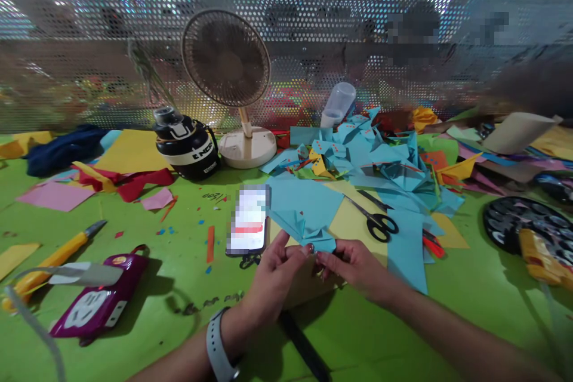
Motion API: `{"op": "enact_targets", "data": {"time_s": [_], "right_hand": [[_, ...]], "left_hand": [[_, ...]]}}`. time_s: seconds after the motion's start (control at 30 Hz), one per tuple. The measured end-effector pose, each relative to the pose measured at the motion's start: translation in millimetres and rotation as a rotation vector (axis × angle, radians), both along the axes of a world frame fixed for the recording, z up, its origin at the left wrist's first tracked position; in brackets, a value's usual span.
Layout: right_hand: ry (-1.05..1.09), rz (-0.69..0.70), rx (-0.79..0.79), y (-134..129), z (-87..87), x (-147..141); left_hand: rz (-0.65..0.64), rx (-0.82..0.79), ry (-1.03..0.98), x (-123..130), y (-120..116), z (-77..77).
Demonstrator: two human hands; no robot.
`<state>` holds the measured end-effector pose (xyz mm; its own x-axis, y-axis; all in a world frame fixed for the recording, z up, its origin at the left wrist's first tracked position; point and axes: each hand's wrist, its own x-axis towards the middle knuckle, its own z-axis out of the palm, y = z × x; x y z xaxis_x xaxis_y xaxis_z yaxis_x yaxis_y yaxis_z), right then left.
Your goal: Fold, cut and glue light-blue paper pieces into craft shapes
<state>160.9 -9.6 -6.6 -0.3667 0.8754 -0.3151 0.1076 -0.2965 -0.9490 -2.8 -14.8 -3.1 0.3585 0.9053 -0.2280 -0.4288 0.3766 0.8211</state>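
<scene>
Between my two hands is a folded piece of blue paper (308,231), with creases and a pointed part standing up. My left hand (282,262), with a pale watch (219,343) on its wrist, pinches the paper's near edge from the left. From the right, my right hand (351,262) pinches the same edge, thumb and fingers together. Under and behind the hands lie a flat blue sheet (329,194) and a yellow sheet (364,218). Black-handled scissors (380,227) rest on the yellow sheet, just beyond my right hand.
Left of the hands lie a phone (248,221), a purple power bank (105,295) and a yellow-handled cutter (58,256). Behind stand a black bottle (188,149), a fan (226,59) and a heap of blue folded papers (385,146). A black round tray (510,224) sits right.
</scene>
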Motion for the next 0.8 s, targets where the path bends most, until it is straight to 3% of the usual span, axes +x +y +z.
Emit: {"op": "enact_targets", "data": {"time_s": [0.5,0.8], "right_hand": [[0.022,-0.034,-0.04,-1.9,3.1,3.5],[0.08,-0.064,-0.095,-5.2,7.4,4.3]], "left_hand": [[0.035,-0.026,0.047,-3.3,1.8,-3.0],[-0.033,0.016,-0.011,-3.4,4.0,-1.3]]}}
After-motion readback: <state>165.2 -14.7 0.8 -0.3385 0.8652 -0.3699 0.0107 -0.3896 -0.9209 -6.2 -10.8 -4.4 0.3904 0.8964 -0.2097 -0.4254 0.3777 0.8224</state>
